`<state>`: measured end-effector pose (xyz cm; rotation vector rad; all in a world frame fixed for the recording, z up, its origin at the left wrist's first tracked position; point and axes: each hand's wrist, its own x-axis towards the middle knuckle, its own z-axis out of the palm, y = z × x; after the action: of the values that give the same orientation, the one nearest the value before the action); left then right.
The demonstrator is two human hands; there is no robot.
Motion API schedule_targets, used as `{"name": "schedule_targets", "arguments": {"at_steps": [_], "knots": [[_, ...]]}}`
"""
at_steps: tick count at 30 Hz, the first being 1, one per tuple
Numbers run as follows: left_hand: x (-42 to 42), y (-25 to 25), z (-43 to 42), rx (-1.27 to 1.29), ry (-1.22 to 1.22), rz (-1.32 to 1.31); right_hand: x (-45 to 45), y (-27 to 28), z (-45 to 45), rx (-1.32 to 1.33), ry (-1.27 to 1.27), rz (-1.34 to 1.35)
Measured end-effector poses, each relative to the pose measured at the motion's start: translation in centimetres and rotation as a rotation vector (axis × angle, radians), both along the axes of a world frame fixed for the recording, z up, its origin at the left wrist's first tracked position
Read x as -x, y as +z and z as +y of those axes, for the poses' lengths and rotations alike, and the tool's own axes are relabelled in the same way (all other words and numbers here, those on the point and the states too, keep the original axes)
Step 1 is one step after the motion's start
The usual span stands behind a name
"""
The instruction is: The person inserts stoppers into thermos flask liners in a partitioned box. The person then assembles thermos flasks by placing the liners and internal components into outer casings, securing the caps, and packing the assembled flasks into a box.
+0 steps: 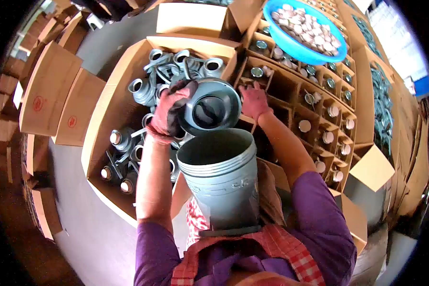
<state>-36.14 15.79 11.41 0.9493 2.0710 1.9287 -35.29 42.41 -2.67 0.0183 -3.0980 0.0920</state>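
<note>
A grey-green round lid-like part [210, 108] with a dark round centre is gripped at its left rim by my left hand [169, 110], in a dark red glove. Just below it stands an open grey-green plastic container [220, 178], close to my body, with ridges round its mouth. My right hand [255, 100], gloved too, lies at the edge of a divided carton [298, 78], its fingers spread near the upper left compartments. Whether it touches the lid-like part's right side is hard to tell.
A large open carton [110, 90] at the left holds several grey-green spouted parts [143, 90]. On the divided cartons at the upper right sits a blue basin [298, 51] full of small pale caps. Brown cartons [50, 90] stand at the far left.
</note>
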Motion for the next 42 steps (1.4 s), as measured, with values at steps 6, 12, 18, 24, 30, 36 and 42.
{"name": "schedule_targets", "arguments": {"at_steps": [6, 12, 18, 24, 30, 36, 42], "knots": [[-2.0, -4.2, 0.4, -0.913, 0.013, -0.938, -0.5, 1.2, 0.2, -0.022, 0.164, -0.146], [-6.5, -6.1, 3.7, -0.767, 0.094, -1.033, -3.5, 12.6, -0.4, 0.112, 0.227, 0.134], [-8.0, -2.7, 8.1, -0.817, -0.011, -0.964, -8.2, 27.4, -3.1, 0.114, 0.686, 0.519], [-1.9, 0.4, 9.2, -0.912, -0.018, -0.845, -10.7, 30.3, -3.2, 0.314, 1.159, 0.259], [-1.8, 1.2, 8.0, -0.915, -0.018, -0.797, -5.4, 28.5, 3.8, 1.873, 0.516, 0.324], [-9.4, 1.5, 3.6, -0.786, 0.001, -0.664, -7.0, 24.3, 2.6, 1.876, 0.319, 0.273], [-11.6, 2.8, 2.3, -0.755, -0.057, -0.443, -10.7, 23.3, -0.2, 1.437, 0.797, -0.452]]}}
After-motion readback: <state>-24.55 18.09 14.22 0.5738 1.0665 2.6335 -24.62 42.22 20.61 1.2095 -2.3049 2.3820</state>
